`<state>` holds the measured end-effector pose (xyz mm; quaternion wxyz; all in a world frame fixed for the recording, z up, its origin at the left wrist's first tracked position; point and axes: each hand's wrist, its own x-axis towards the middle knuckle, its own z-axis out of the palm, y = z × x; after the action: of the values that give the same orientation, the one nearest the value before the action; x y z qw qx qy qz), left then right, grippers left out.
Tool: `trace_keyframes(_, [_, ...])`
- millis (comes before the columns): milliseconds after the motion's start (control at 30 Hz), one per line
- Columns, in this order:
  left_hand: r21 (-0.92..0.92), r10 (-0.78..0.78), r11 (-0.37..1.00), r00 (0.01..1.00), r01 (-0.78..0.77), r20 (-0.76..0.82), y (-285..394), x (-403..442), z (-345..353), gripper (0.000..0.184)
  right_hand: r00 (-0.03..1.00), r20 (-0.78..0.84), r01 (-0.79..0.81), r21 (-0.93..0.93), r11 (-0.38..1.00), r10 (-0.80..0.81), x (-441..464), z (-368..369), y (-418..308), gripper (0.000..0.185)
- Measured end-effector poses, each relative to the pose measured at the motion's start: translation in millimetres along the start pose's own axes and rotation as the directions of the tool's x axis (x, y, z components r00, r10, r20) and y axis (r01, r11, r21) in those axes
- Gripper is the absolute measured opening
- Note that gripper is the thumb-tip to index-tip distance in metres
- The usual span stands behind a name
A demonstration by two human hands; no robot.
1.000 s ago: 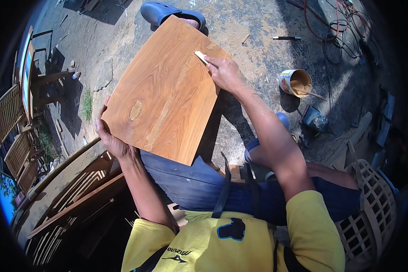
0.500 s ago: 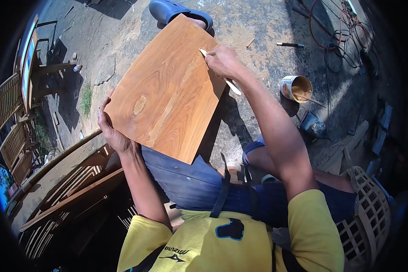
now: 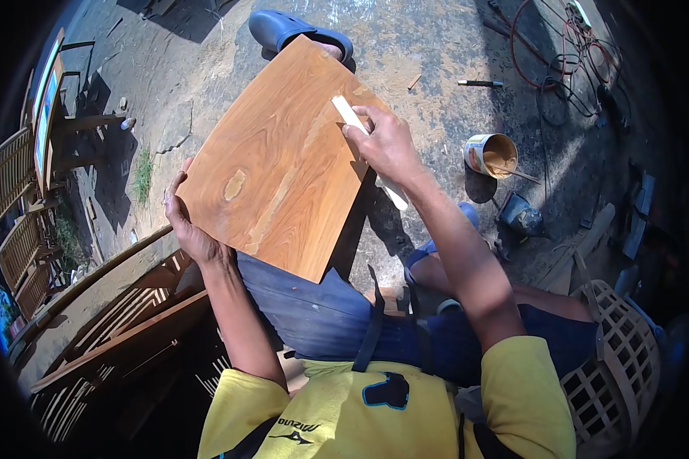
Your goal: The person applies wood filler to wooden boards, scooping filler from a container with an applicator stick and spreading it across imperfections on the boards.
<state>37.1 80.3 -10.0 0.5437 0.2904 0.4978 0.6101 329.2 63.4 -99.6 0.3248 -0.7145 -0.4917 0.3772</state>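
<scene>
A flat wooden board [image 3: 275, 153] rests over my thigh, with pale filler patches on its upper face, one oval and others in a long streak. My left hand [image 3: 199, 229] grips the board's lower left edge, fingers wrapped under it. In my right hand [image 3: 386, 145] is a white flat stick [image 3: 350, 115], its squared end touching the board near the top of the streak and its rounded end sticking out below the palm. An open tub [image 3: 491, 157] of tan paste, with a thin stick leaning in it, stands on the ground to the right.
A power tool [image 3: 522, 216] lies below the tub. Cables [image 3: 566, 65] tangle at the upper right, and a black pen [image 3: 480, 83] lies nearby. Slatted wooden pieces [image 3: 19, 180] stand at the far left. A wooden lattice piece [image 3: 616, 352] is at the lower right.
My right hand has turned and shifted slightly down, so more of the white stick shows above the fingers than half a second ago. My left hand keeps its hold on the board.
</scene>
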Motion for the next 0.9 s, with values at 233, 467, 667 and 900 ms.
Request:
trace_keyframes(233, [0.011, 0.002, 1.0, 1.0, -0.002, -0.008, 1, -1, 3, 0.046, 0.973, -0.167, 0.157, -0.011, 0.988, -0.157, 34, 24, 45, 0.034])
trace_keyframes(467, [0.026, -0.002, 1.0, 1.0, 0.001, 0.008, 3, -1, 3, 0.045, 1.0, 0.021, 0.001, -0.251, 0.968, 0.005, 29, 16, 39, 0.032])
trace_keyframes(667, [0.025, -0.007, 1.0, 1.0, 0.007, 0.004, 2, -1, 5, 0.044, 0.991, 0.09, 0.117, -0.249, 0.961, -0.097, 56, 7, 41, 0.033])
trace_keyframes(900, [0.023, -0.008, 1.0, 1.0, 0.008, 0.003, 2, 0, 3, 0.046, 0.99, 0.124, -0.031, -0.296, 0.955, 0.07, 74, -6, 53, 0.035])
